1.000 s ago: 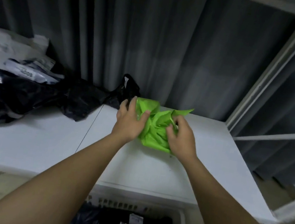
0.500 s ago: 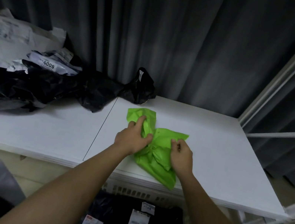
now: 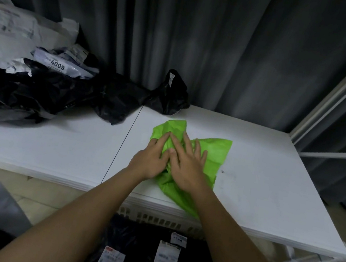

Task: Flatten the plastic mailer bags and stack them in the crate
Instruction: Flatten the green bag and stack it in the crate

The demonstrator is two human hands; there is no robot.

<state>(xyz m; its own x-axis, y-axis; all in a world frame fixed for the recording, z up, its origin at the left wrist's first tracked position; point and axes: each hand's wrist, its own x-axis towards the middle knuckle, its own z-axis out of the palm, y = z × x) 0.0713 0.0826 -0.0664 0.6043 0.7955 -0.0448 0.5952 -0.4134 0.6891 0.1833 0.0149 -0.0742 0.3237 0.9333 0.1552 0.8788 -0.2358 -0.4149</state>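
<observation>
A crumpled bright green mailer bag (image 3: 214,153) lies on the white table (image 3: 262,180), near its front edge. My left hand (image 3: 151,158) and my right hand (image 3: 187,163) lie side by side on top of it, fingers straight, pressing it down. One green corner hangs over the table's front edge. Below the table stands a white crate (image 3: 159,221) holding black mailer bags (image 3: 140,249) with white shipping labels.
A heap of black and white crumpled mailer bags (image 3: 37,85) covers the table's left part, reaching to a black bag (image 3: 171,96) at the back middle. Grey curtains hang behind. A white metal frame (image 3: 332,100) rises at the right.
The green bag came down from the air onto the table. Both hands let go of their grip and now lie flat on it, pressing.
</observation>
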